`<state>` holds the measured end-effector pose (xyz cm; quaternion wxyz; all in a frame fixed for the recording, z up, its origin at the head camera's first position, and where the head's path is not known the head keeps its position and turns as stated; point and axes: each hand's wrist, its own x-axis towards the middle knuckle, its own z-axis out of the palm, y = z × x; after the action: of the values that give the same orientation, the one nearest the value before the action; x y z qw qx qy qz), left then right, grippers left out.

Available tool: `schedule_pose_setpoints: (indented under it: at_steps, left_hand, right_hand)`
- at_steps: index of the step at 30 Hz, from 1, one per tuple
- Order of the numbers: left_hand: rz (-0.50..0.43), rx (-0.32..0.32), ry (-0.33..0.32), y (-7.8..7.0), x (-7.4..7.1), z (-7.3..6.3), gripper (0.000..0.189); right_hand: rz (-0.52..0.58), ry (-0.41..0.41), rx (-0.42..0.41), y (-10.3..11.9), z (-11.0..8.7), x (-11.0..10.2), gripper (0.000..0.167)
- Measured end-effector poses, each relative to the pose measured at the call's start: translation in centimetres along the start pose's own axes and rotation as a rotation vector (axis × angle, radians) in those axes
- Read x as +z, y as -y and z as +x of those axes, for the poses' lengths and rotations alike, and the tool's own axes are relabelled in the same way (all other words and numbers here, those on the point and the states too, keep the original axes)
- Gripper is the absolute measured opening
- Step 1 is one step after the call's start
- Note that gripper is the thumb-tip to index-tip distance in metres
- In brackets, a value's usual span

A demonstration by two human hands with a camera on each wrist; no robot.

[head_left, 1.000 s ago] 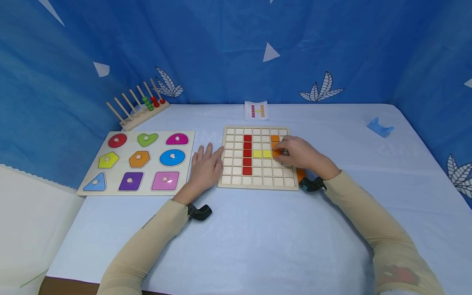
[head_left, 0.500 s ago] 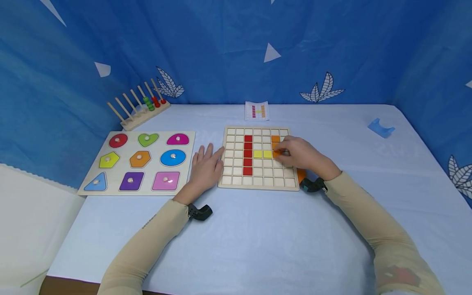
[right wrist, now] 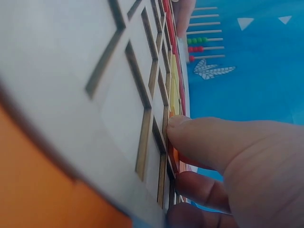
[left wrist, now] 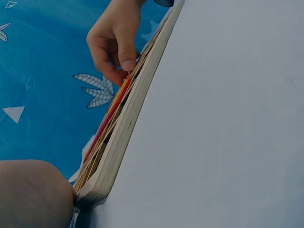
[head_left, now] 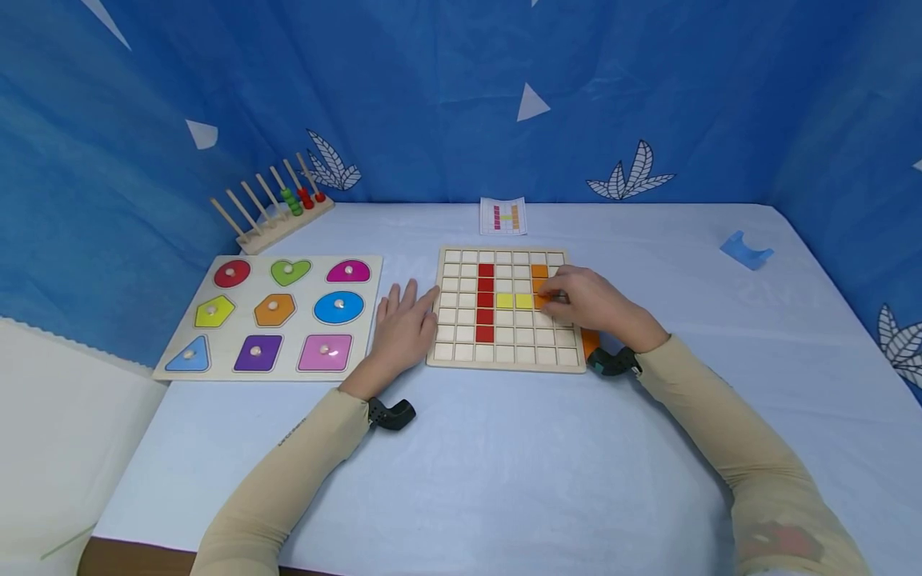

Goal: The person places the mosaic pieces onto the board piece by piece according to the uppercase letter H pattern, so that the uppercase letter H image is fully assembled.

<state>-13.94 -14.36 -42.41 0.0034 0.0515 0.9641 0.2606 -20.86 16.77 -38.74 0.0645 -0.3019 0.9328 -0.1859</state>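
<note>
A wooden grid board lies on the white-covered table, with a column of red tiles and two yellow tiles in its cells. Farther right, orange tiles form another column. My right hand reaches over the board's right side, thumb and fingers pinching an orange tile at the cell beside the yellow ones. The fingers partly cover that tile. My left hand lies flat with fingers spread, its index finger touching the board's left edge. A small printed card behind the board shows a coloured grid pattern.
To the left lies a knobbed shape puzzle. Behind it stands a wooden peg rack with green and red beads. Something orange sits by the board's right edge, partly under the right wrist. A blue notched piece lies far right.
The right hand's fingers have barely shifted on the orange tile. The left hand stays at the board's edge. The whole view has drifted very slightly.
</note>
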Motion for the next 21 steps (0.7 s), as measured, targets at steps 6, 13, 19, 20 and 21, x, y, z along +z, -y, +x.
schedule_pose_setpoints:
  at_steps: [6, 13, 19, 20, 21]
  left_hand:
    - [-0.006, 0.001, 0.000, 0.06, 0.00, -0.03, 0.053]
    - [0.001, -0.006, 0.008, -0.05, -0.09, 0.01, 0.054]
    - [0.005, -0.001, 0.007, 0.04, -0.02, 0.03, 0.054]
    - [0.003, -0.001, 0.007, 0.04, -0.01, 0.02, 0.054]
    - [0.000, -0.001, 0.008, 0.05, 0.00, 0.02, 0.054]
  right_hand:
    - [0.007, 0.008, -0.001, 0.05, -0.04, -0.03, 0.028]
    - [0.016, 0.003, -0.007, -0.05, -0.18, -0.08, 0.028]
    - [0.015, 0.007, -0.008, -0.09, -0.24, -0.05, 0.029]
    - [0.016, 0.010, -0.005, -0.10, -0.26, -0.06, 0.030]
    - [0.014, 0.010, -0.001, -0.09, -0.29, -0.08, 0.030]
